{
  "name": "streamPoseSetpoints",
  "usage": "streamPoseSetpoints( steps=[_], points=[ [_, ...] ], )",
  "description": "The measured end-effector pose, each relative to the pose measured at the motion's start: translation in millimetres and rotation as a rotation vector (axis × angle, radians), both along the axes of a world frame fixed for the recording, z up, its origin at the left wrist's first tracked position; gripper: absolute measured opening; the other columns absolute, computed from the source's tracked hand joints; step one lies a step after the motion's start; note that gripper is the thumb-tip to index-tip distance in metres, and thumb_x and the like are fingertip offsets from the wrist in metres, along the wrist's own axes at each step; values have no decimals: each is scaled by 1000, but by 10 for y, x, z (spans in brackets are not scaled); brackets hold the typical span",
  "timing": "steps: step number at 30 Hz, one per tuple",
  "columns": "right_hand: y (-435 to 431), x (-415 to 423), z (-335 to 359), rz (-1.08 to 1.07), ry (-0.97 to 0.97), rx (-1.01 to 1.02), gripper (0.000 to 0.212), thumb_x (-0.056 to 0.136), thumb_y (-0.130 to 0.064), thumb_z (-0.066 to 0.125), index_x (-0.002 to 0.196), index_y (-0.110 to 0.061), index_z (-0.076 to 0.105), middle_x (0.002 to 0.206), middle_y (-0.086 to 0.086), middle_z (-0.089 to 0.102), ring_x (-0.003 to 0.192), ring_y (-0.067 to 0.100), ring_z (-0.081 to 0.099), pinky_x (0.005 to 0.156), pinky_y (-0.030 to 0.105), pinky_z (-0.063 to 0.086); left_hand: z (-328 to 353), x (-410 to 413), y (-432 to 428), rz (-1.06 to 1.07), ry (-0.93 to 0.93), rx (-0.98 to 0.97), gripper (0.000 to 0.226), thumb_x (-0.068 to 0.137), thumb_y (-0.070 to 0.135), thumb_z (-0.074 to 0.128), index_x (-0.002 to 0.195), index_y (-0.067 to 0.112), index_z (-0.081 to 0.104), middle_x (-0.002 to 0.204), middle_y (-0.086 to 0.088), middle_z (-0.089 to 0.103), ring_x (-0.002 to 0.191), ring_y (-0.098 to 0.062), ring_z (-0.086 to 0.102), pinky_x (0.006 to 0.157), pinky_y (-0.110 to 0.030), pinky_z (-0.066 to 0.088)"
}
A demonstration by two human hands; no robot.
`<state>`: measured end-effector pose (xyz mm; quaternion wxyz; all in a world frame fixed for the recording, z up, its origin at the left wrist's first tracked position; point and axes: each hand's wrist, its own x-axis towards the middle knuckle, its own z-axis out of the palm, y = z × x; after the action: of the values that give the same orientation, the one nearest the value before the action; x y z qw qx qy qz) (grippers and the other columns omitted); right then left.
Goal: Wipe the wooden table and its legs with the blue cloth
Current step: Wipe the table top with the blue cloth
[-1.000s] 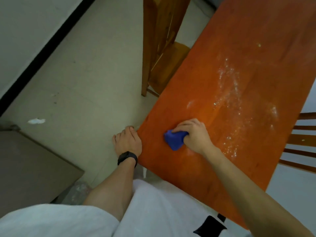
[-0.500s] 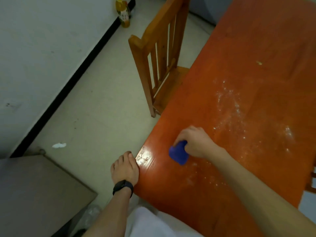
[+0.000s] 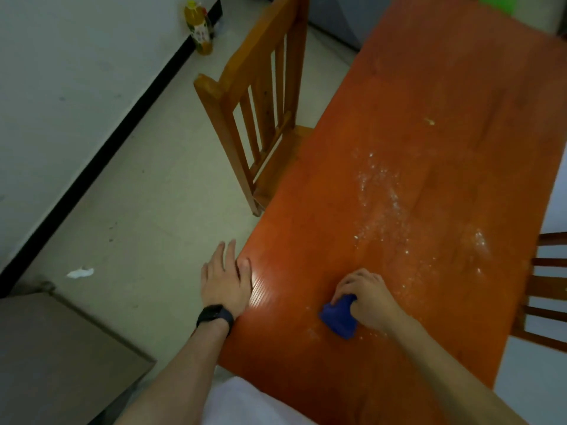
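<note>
Right hand (image 3: 366, 297) curled round crumpled blue cloth (image 3: 339, 317), pressing it on orange-red wooden table (image 3: 429, 87) near its close end (white powder scattered just beyond). Left hand (image 3: 225, 279) flat, fingers straight, resting on table's left edge, holding nothing.

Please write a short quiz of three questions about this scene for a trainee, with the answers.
1. True or false: the left hand grips the blue cloth.
2. The white crumbs lie mostly: A) under the left hand; B) on the wooden table, beyond the cloth; C) on top of the cloth.
3. Fill in: the left hand rests open at the table's left ____.
Key: 1 false, the right hand grips it; 2 B; 3 edge.
</note>
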<state>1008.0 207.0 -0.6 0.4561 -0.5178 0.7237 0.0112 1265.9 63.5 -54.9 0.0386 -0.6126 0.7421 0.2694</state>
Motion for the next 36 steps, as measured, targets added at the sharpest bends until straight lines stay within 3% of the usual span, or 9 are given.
streamPoseSetpoints(
  steps=[3, 7, 14, 21, 25, 28, 31, 33, 36],
  points=[
    [-67, -240, 145, -264, -109, -62, 59, 65, 9, 44, 82, -42, 68, 105, -26, 59, 109, 9, 46, 93, 37, 40, 7, -592, -199, -264, 4, -51, 63, 100, 57, 14, 156, 32, 6, 165, 0, 3, 151, -22, 7, 120, -48, 0],
    [-478, -658, 277, -519, -200, -276, 60, 70, 16, 47, 96, -33, 71, 108, -15, 63, 99, -2, 55, 78, 20, 42, -35, -1324, -413, -422, 3, -134, 61, 101, 54, 19, 155, 35, -2, 161, 8, -13, 151, -16, -5, 119, -48, -5],
    [-1321, -1669, 66, -606, -111, -477, 55, 82, 1, 54, 129, -27, 57, 111, -1, 64, 88, 10, 61, 75, 27, 43, -268, -1638, -538, -461, -77, -230, 63, 99, 58, 14, 156, 34, 4, 164, 4, -1, 151, -18, -5, 119, -52, -1],
    [-2388, -2697, -220, -596, 208, -624, 63, 75, -14, 47, 137, -24, 51, 126, 8, 59, 114, 27, 54, 101, 45, 44, -273, -1730, -568, -427, -89, -243, 64, 97, 57, 23, 156, 37, 7, 164, 7, 2, 152, -15, -4, 120, -50, 1],
    [-2712, -2655, -440, -443, 311, -463, 72, 78, -7, 46, 146, -32, 40, 142, 3, 47, 129, 32, 39, 108, 41, 31, -285, -1741, -594, -431, -97, -244, 67, 95, 57, 29, 156, 37, 9, 164, 7, 3, 152, -16, -1, 120, -50, 6],
    [-2334, -2097, -522, -323, 309, -506, 65, 73, -10, 46, 131, -35, 58, 133, -1, 55, 120, 27, 44, 99, 44, 34, -295, -1717, -604, -431, -97, -231, 68, 94, 58, 28, 156, 36, 10, 164, 7, 3, 152, -17, 1, 120, -50, 4],
    [-1586, -1519, -462, -67, 143, -476, 57, 63, -11, 45, 108, -35, 71, 112, -9, 66, 105, 19, 50, 88, 41, 38, -290, -1719, -611, -433, -103, -228, 68, 94, 58, 28, 156, 35, 11, 164, 6, 6, 152, -17, 3, 120, -49, 3],
    [-1243, -1374, -288, 120, 0, -248, 56, 64, -11, 43, 103, -38, 72, 110, -17, 66, 102, 13, 51, 86, 41, 43, -286, -1727, -607, -434, -104, -238, 68, 94, 57, 30, 156, 34, 13, 164, 5, 7, 152, -18, 5, 120, -50, 5],
    [-1299, -1626, 23, 15, -294, 89, 50, 67, -4, 44, 95, -35, 73, 99, -15, 70, 92, 7, 63, 82, 38, 56, -280, -1738, -611, -429, -106, -235, 68, 95, 58, 28, 156, 35, 10, 164, 5, 4, 152, -18, 2, 120, -50, 4]
  ],
)
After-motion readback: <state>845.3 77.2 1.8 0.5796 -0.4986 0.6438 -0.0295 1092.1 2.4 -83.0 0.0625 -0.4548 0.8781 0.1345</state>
